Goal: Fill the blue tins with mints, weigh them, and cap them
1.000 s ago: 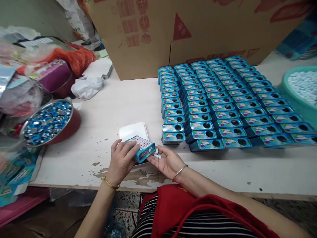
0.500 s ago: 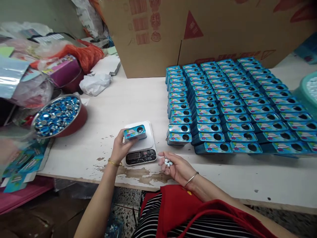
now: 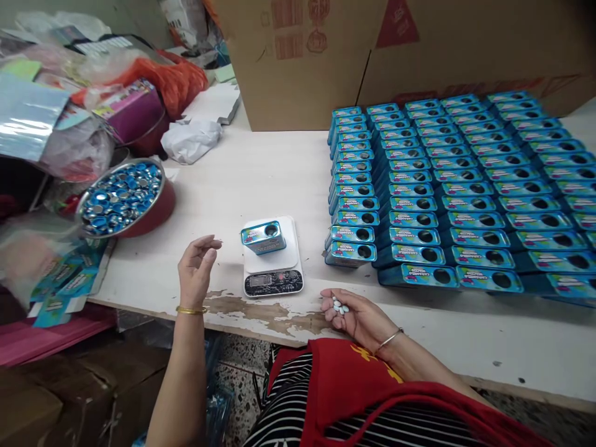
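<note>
A blue tin with a round hole in its top stands on the white plate of a digital scale. To the left of the scale, my left hand is in the air with its fingers apart and nothing in it. My right hand, palm up and fingers curled, cradles several small white candies. It lies to the right of the scale's front corner, below the nearest tins. Many matching blue tins stand in rows on the right, their round holes facing up.
A red bowl full of shiny blue-and-silver caps sits at the left. Behind it are plastic bags and crumpled white plastic. A large cardboard box stands at the back. The worn table edge runs along the front.
My left hand has let go of the tin on the scale and moved away to the left. The candies are still in my right hand. The camera view has shifted.
</note>
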A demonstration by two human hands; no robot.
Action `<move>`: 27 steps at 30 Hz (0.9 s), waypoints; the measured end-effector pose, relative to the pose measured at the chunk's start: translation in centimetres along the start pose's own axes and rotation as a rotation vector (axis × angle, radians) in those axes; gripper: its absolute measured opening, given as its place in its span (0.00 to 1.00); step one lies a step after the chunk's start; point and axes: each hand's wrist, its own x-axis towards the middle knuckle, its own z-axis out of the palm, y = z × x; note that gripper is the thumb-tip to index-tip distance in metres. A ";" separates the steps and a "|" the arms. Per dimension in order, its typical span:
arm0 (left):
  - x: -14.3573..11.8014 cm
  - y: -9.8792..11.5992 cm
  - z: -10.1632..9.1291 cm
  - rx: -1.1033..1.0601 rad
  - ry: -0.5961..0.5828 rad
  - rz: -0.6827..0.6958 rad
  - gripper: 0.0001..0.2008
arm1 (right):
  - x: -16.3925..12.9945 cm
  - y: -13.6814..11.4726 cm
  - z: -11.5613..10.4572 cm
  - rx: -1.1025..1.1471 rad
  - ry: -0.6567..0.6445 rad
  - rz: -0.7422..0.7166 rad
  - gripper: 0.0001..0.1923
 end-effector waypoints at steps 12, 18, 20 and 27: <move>0.6 -0.7 0.6 -0.018 -0.120 -0.025 0.19 | 0.1 0.4 0.1 -0.050 0.002 -0.012 0.13; 1.1 -0.6 1.8 0.073 -0.244 0.047 0.20 | 0.4 -2.7 4.1 -0.301 -0.107 -0.125 0.17; 1.2 -0.6 2.0 0.098 -0.251 0.062 0.19 | 1.1 -4.7 6.6 -0.440 -0.187 -0.205 0.15; 0.3 -1.0 0.9 0.129 -0.199 0.031 0.18 | 5.0 -9.4 13.4 -0.858 -0.275 -0.448 0.11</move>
